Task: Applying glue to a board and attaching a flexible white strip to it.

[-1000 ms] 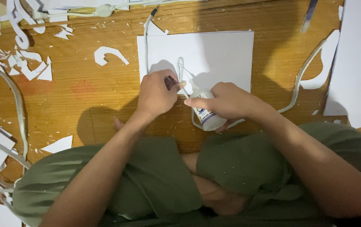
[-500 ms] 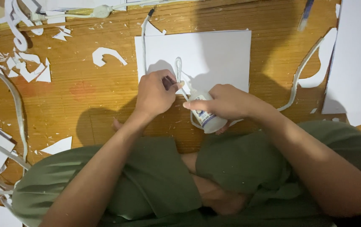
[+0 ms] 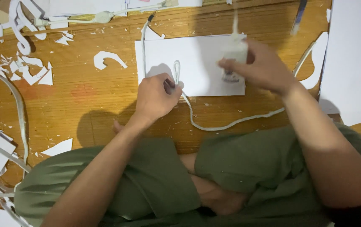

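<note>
I sit cross-legged on a wooden floor. My left hand (image 3: 157, 98) pinches a long white strip (image 3: 231, 124) where it forms a narrow loop (image 3: 176, 69) on a white sheet of paper (image 3: 201, 52). My right hand (image 3: 266, 69) is raised over the sheet's right part and grips a small white bottle (image 3: 234, 52), blurred by motion, with its tip pointing up. The strip runs from the loop across the floor and curves up to the right under my right wrist.
Paper scraps (image 3: 29, 73) and a curved white cutout (image 3: 109, 59) lie at the left. A large white sheet (image 3: 357, 54) covers the right side. A white cable (image 3: 100, 17) lies along the top, a dark pen (image 3: 299, 14) at the upper right, long strips (image 3: 18, 109) at the far left.
My right hand has lifted the bottle from the sheet's near edge up and to the right, over the paper. My left hand stays on the strip's loop.
</note>
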